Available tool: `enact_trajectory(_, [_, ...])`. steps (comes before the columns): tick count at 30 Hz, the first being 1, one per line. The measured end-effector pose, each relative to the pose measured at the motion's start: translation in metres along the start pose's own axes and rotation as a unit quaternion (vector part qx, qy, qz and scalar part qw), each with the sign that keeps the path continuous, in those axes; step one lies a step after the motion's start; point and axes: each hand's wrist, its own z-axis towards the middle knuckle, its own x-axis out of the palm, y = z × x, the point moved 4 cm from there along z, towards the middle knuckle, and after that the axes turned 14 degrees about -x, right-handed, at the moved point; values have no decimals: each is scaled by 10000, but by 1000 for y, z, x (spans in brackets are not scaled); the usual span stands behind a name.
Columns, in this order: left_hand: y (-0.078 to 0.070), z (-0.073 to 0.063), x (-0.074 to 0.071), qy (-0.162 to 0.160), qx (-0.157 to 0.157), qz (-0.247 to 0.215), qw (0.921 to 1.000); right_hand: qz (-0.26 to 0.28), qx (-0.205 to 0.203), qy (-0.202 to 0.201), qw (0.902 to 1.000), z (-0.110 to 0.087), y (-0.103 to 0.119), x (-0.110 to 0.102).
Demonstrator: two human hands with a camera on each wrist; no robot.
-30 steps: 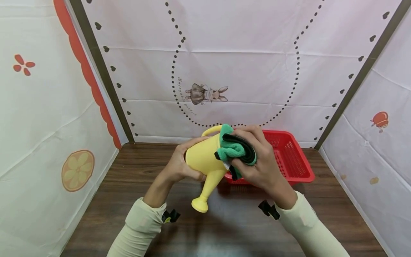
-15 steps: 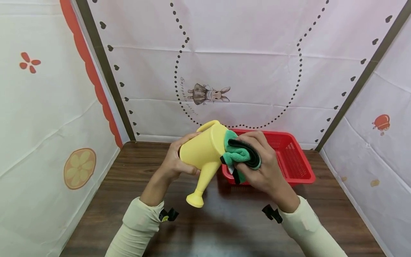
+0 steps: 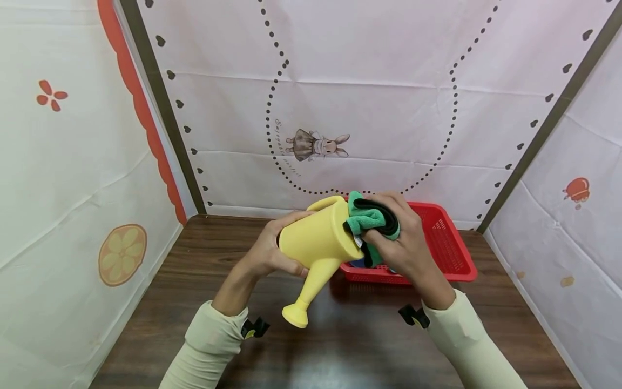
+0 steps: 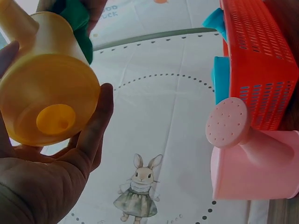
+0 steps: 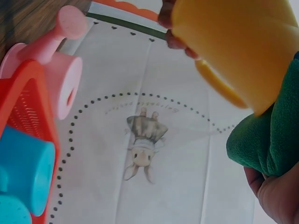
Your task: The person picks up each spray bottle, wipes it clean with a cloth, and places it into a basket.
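My left hand (image 3: 267, 246) grips a yellow watering can (image 3: 313, 237) around its lower body, above the table. The can is tilted on its side, its spout hanging down toward me and its handle at the back. In the left wrist view the round base of the can (image 4: 28, 102) faces the camera. A folded green cloth (image 3: 366, 220) with black edging is bunched in my right hand (image 3: 403, 237), against the can's top rim. In the right wrist view the green cloth (image 5: 261, 140) meets the yellow can (image 5: 238, 51); the fingers behind it are partly hidden.
Behind my right hand, a red perforated basket (image 3: 452, 254) stands on the dark wood table (image 3: 204, 270). Blue pieces (image 5: 28, 168) lie in it. A pink watering can (image 4: 252, 163) stands beside the basket, seen in the wrist views. Printed cloth walls (image 3: 369, 119) enclose the table.
The watering can shifted left, then back right and slightly down, staying tilted in my left hand. My right hand moved the cloth rightward off the can's side, then slightly up along the rim.
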Motion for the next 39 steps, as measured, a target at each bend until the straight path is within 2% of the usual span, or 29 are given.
enact_trajectory(5, [5,4,3,71,5,20,10000,-32,-275,30,9996,8,11,2])
enact_trajectory(12, [13,8,7,158,156,-475,9986,46,-714,46,9974,10,24,2])
enact_trajectory(18, [16,9,9,-94,204,-834,9963,43,-1035,19,9946,8,28,1])
enact_trajectory(21, [18,10,9,-241,339,-1081,9933,-25,-1121,23,9937,6,29,0])
enact_trajectory(26, [21,12,7,-293,679,-1325,9884,-138,-1114,-33,9937,1,26,-1])
enact_trajectory(31, [23,14,2,-292,1000,-1385,9849,-55,-922,-153,9956,-3,13,-2])
enact_trajectory(35, [20,13,0,115,1081,-1966,9744,64,-667,-194,9976,-9,1,-2])
enact_trajectory(38, [17,10,2,472,954,-2473,9631,83,-419,-212,9989,-13,-5,-2])
enact_trajectory(39, [16,8,3,514,913,-2518,9621,83,-329,-217,9992,-14,-6,-2])
